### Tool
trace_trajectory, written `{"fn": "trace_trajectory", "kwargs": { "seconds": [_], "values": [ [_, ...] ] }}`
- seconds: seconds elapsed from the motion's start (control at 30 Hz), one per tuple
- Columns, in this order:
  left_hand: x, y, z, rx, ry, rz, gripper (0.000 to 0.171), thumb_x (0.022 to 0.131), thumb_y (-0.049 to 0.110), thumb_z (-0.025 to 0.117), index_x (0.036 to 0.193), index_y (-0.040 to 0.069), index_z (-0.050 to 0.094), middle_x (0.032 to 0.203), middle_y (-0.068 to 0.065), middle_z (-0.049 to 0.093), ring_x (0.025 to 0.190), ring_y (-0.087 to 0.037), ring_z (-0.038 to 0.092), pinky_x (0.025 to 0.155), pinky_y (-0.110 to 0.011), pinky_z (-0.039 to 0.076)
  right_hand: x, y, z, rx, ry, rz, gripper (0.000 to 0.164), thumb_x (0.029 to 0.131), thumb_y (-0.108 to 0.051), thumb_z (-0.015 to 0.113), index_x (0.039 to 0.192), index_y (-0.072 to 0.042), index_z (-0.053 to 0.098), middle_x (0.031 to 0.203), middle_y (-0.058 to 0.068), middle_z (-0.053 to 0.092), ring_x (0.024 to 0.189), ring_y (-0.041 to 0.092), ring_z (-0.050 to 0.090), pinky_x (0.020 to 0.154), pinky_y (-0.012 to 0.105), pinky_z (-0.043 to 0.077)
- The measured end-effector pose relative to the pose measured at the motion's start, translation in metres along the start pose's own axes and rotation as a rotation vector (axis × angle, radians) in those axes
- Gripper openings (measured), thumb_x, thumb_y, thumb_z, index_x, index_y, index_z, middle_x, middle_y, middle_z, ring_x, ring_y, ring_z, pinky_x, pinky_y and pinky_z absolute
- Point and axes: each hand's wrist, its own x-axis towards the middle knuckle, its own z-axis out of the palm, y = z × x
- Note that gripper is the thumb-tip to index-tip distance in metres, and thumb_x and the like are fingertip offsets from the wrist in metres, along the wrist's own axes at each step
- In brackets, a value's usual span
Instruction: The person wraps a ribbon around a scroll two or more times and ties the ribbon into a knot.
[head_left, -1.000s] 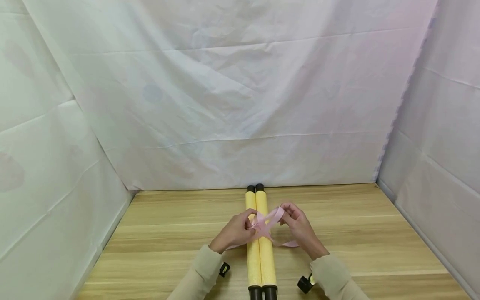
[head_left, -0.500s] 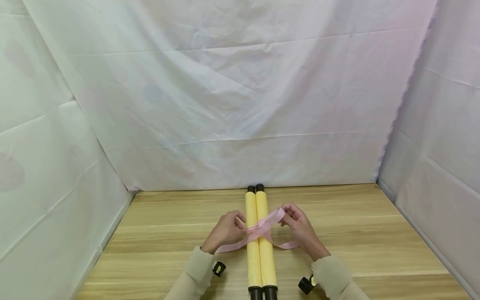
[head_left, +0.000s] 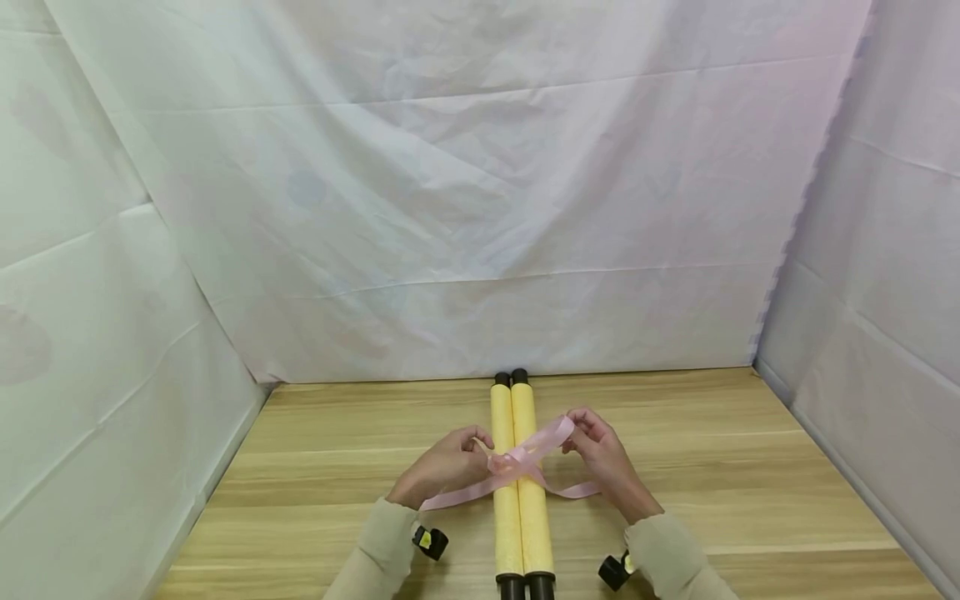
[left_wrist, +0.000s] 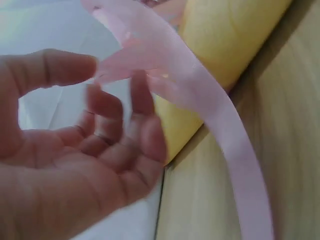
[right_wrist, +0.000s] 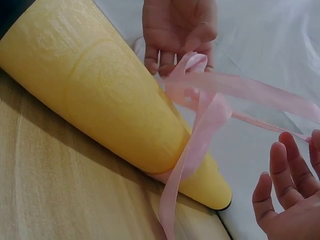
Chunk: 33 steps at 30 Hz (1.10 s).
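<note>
In the head view, two yellow rolls (head_left: 533,525) lie side by side on a wooden table (head_left: 337,442), one pink ribbon (head_left: 531,452) crossing over them. From that crossing, the right hand (head_left: 606,457) is at three o'clock, thumb and finger pinching the ribbon; the left hand (head_left: 448,463) is at nine.

The left wrist view alone details the left fingers, curved by a ribbon fold, thumb at ten o'clock; whether they grip it cannot be told. A ribbon tail drops towards five.

The right wrist view plainly shows one roll; two ribbon strands run towards the right fingers at four o'clock.
</note>
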Motion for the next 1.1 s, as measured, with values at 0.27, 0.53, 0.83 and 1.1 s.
{"fn": "trace_trajectory", "kwargs": {
  "seconds": [0.27, 0.53, 0.83, 1.1],
  "values": [
    [0.006, -0.007, -0.002, -0.161, -0.038, 0.047, 0.035, 0.085, 0.005, 0.060, 0.117, -0.006, 0.052, 0.078, -0.007, 0.057, 0.086, -0.041, 0.059, 0.086, -0.054, 0.049, 0.000, 0.001, -0.001, 0.076, -0.040, -0.031, 0.022, 0.098, -0.016, 0.050, 0.099, 0.006, 0.046, 0.112, 0.019, 0.069, 0.094, 0.016, 0.064, 0.079, 0.029, 0.053],
    [0.009, -0.013, 0.013, -0.178, -0.049, 0.072, 0.037, 0.080, 0.008, 0.069, 0.114, 0.001, 0.054, 0.084, -0.004, 0.059, 0.077, -0.018, 0.058, 0.070, -0.032, 0.049, -0.002, 0.003, 0.001, 0.073, -0.057, -0.026, 0.028, 0.099, -0.012, 0.048, 0.101, 0.015, 0.042, 0.100, -0.004, 0.071, 0.089, 0.012, 0.062, 0.076, 0.029, 0.052],
    [0.005, -0.007, 0.015, -0.140, -0.041, 0.068, 0.037, 0.082, 0.008, 0.066, 0.117, 0.002, 0.055, 0.093, -0.009, 0.062, 0.085, -0.020, 0.061, 0.075, -0.034, 0.052, -0.003, 0.004, -0.001, 0.080, -0.052, -0.034, 0.025, 0.099, -0.013, 0.049, 0.100, 0.011, 0.045, 0.100, -0.005, 0.070, 0.089, 0.011, 0.062, 0.075, 0.028, 0.052],
    [0.008, -0.006, 0.006, -0.696, -0.135, 0.192, 0.033, 0.089, -0.013, 0.043, 0.113, 0.008, 0.049, 0.085, 0.001, 0.052, 0.070, -0.012, 0.057, 0.067, -0.025, 0.047, -0.004, 0.005, -0.002, 0.072, -0.046, -0.016, 0.032, 0.099, -0.015, 0.049, 0.104, 0.015, 0.041, 0.105, -0.002, 0.072, 0.091, 0.013, 0.062, 0.077, 0.030, 0.052]
  ]
}}
